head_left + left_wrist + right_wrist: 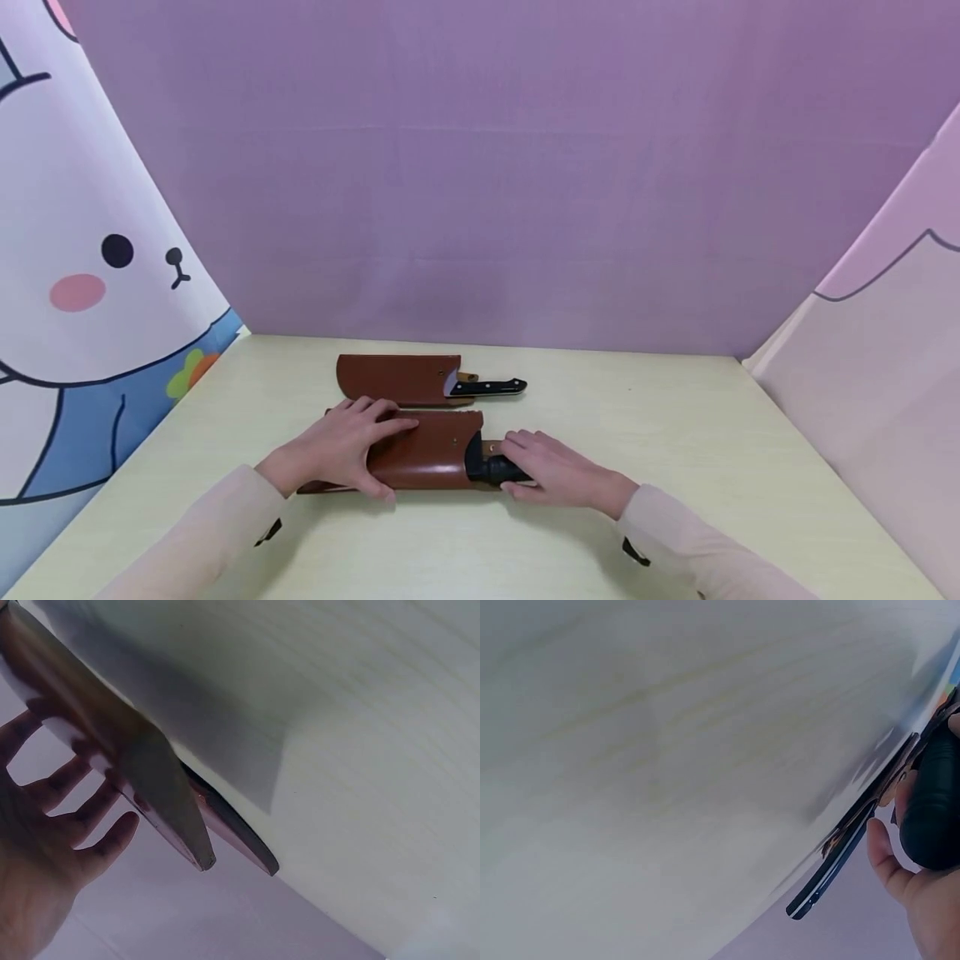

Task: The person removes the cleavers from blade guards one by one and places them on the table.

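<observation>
A brown leather sheath [429, 454] lies across the table in front of me, with a large knife's black handle [491, 468] sticking out of its right end. My left hand [347, 443] rests spread over the sheath's left part, thumb down past the near edge. In the left wrist view, the fingers [94, 814] touch the sheath [150, 769] fairly straight and apart. At the right end, my right hand [558, 475] grips the black handle [934, 802], as the right wrist view also shows. The blade is hidden inside the sheath.
Just behind lies a second brown sheath [397, 379] holding a knife with a black riveted handle [491, 387] pointing right. The pale table [637, 417] ends at a purple backdrop [495, 183], with printed panels at both sides.
</observation>
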Demonstrator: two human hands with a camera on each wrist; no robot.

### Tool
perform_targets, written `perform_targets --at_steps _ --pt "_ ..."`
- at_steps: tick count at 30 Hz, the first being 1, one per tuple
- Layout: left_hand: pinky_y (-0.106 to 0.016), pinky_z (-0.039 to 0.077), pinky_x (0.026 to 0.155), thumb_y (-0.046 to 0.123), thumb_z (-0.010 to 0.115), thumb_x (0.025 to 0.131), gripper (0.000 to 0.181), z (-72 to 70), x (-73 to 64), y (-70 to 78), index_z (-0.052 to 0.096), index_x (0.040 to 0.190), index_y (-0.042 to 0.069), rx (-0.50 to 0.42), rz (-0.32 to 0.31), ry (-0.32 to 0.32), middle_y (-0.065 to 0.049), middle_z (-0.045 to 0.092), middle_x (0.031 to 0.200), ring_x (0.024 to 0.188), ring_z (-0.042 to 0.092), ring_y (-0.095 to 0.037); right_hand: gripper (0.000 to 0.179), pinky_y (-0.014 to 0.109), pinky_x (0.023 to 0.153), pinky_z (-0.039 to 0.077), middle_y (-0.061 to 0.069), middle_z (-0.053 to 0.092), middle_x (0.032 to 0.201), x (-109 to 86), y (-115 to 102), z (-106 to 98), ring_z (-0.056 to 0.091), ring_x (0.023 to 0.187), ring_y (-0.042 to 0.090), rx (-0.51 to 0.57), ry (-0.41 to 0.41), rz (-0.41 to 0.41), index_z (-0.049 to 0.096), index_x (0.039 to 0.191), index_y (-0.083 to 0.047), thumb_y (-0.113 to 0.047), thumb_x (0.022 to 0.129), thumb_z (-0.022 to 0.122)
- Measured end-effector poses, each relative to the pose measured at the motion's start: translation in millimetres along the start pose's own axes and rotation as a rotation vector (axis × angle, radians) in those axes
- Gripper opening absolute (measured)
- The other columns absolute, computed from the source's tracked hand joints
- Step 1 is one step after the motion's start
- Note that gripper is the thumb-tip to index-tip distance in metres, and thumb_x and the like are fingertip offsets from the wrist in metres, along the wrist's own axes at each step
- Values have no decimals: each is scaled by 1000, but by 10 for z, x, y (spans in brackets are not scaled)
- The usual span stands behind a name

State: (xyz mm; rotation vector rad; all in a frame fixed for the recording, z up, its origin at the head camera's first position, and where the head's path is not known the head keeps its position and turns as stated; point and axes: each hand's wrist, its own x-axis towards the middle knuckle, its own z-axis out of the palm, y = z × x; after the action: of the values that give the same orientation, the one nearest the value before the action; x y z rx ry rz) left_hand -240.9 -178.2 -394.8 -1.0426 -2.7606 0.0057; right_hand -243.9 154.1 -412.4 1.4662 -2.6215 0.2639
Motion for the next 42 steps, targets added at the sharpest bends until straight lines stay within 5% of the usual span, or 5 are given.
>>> perform_targets --at_steps 21,42 --pt "-50 39 87 81 60 55 96 -14 -66 -6 44 135 30 -1 -44 9 -5 43 131 112 42 -24 31 18 66 33 -11 52 90 -76 37 10 39 75 3 -16 147 -52 55 108 -17 -32 83 63" --pt "-52 40 84 79 61 55 96 -7 -82 -2 43 136 30 -16 -63 8 -7 42 133 114 41 -26 32 17 66 32 -10 53 94 -122 103 62 42 77 3 -15 192 -80 54 109 -17 -31 82 63"
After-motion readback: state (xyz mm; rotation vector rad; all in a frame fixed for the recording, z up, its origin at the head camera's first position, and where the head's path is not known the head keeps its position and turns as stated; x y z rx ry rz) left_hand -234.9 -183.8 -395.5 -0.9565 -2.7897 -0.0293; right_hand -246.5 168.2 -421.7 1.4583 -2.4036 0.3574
